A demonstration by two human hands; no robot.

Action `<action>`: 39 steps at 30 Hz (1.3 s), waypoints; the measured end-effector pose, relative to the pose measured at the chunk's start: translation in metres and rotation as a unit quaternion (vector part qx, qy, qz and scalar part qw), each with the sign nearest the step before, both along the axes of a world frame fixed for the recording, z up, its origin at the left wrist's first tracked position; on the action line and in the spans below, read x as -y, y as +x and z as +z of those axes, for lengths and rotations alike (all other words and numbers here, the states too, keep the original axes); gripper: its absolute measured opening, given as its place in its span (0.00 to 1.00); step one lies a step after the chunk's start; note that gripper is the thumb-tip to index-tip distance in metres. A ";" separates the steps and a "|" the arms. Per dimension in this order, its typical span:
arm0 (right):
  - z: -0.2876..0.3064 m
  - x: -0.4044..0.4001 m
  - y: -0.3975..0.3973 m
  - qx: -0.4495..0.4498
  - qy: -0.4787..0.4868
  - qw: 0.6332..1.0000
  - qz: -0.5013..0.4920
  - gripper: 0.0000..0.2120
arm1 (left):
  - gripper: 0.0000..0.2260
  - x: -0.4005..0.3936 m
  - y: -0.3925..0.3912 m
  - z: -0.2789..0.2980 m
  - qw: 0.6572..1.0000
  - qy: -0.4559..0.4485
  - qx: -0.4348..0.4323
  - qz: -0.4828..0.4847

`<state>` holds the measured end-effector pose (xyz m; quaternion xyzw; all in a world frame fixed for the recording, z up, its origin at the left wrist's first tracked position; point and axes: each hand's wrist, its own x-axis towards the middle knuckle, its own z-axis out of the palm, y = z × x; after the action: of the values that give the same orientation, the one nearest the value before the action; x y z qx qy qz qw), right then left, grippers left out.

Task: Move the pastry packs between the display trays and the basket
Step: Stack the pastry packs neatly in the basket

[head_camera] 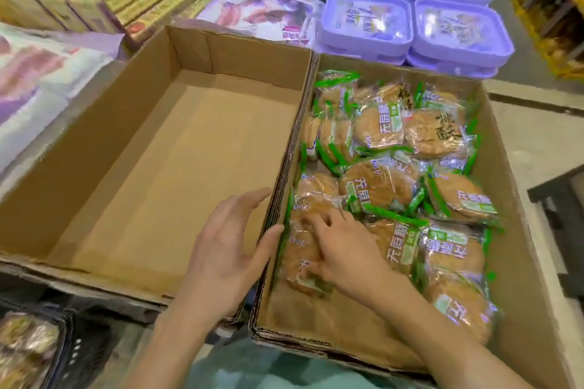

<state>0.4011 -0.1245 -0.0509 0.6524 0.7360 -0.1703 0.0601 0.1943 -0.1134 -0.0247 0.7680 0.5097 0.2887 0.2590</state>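
**Cardboard trays side by side, a pack under the right hand**

Clear wrap with green edging is what the right hand (339, 246) is laid upon: its fingers are spread and bent over a round pastry pack (300, 249) at the near left corner of the full tray (531, 262). Whether the pack is actually pinched cannot be told, since the picture is blurred there; the fingertips are seen touching its top, and the thumb side lies along its near edge. The left hand (227, 249) is held released, fingers straight, with the thumb resting against the shared wall (284, 167) between the two trays and the palm hanging over the empty tray (177, 151).

The relation that matters is judged to be this: the touched pack lies directly under the right hand and just beside the dividing wall, so the right hand is the nearer one, while the left hand is apart from it only by that wall. The pack is round, so no long axis is offered; its sealed green ends run roughly toward and away from the person. A lift straight up over the wall would probably be called for.

Farther out, the remaining pastry packs (398, 167) are heaped across the full tray. At the lower left, a dark basket (72, 350) with wrapped goods is partly seen. Purple lidded boxes (410, 19) are stacked behind.
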 end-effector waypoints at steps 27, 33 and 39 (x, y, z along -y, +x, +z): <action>0.053 0.137 0.003 -0.400 0.272 0.654 -0.582 0.29 | 0.22 -0.095 0.113 -0.016 0.814 0.048 -0.449 -0.364; 0.070 0.170 -0.012 -0.417 0.358 0.589 -0.592 0.24 | 0.24 -0.073 0.089 0.021 0.884 0.051 -0.264 -0.382; 0.080 0.255 -0.034 -0.439 0.418 0.506 -0.613 0.21 | 0.23 0.019 0.085 0.073 0.942 -0.068 0.073 -0.321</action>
<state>0.3668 -0.3793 0.0295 0.7318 0.0706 -0.1019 -0.6702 0.2789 -0.1326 0.0485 0.8482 0.2338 0.2103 0.4263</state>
